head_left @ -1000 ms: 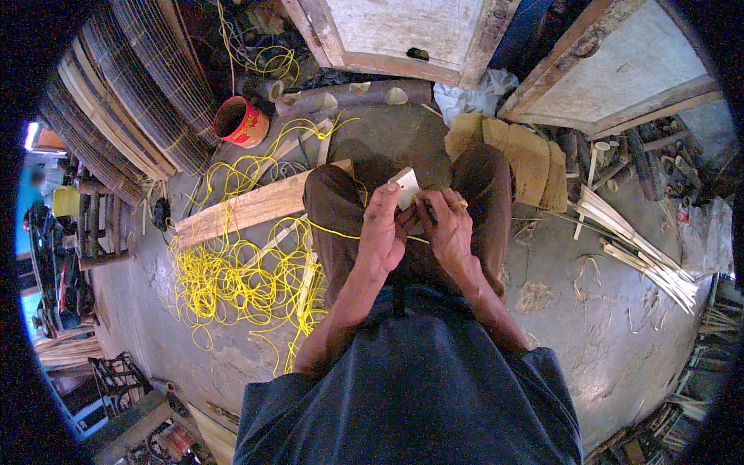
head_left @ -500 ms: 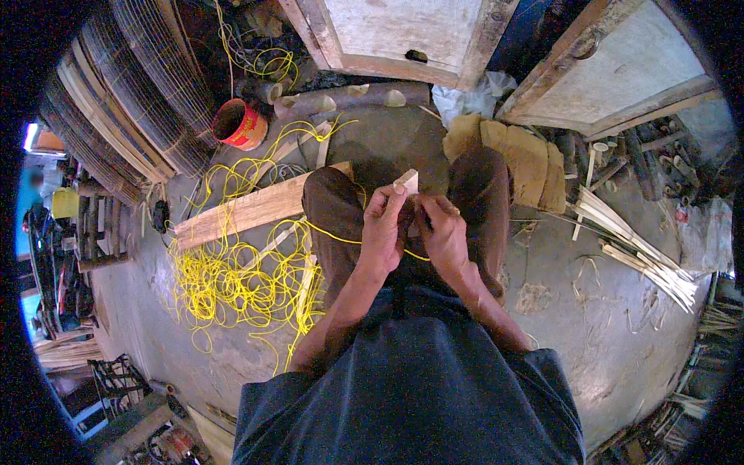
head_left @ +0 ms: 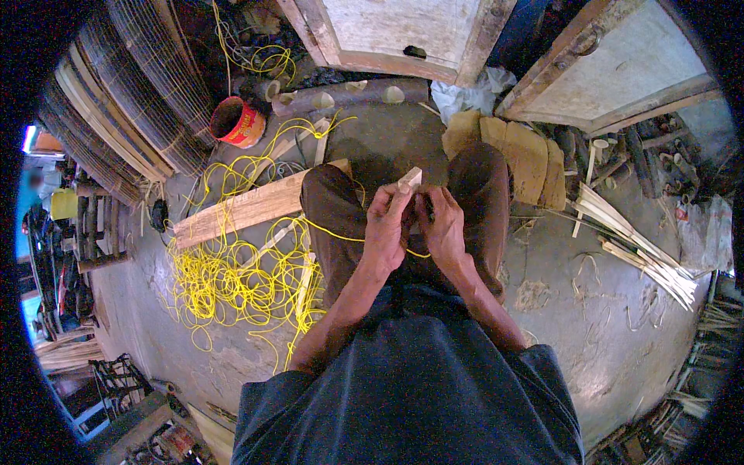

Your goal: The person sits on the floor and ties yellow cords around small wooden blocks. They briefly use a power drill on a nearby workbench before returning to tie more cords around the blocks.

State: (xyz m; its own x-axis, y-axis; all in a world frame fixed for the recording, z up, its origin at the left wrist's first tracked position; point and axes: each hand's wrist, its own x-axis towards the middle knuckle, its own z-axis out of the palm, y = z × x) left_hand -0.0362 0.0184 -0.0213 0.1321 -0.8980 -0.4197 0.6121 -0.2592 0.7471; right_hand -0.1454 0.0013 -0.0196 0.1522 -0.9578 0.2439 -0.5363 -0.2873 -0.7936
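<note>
Between my knees, my left hand is closed round a small pale piece of wood; its squared end sticks up past the thumb. Close beside it, my right hand has its fingers bent and pinched together near the wood's lower part. What those fingers grip is hidden. A yellow cord runs from the left, passes beneath my left wrist and shows again between the wrists. It leads back to a loose tangle of yellow cord on the floor at my left.
A wooden plank lies left of my knee. Beyond it stands a red bucket. Ahead are a notched log and framed panels. Folded cardboard lies past my right knee, with pale split strips farther right.
The wood piece has tilted and turned slightly, showing a narrower face. My right fingers have shifted a little and curl closer to it. The cord tangle stays as it was.
</note>
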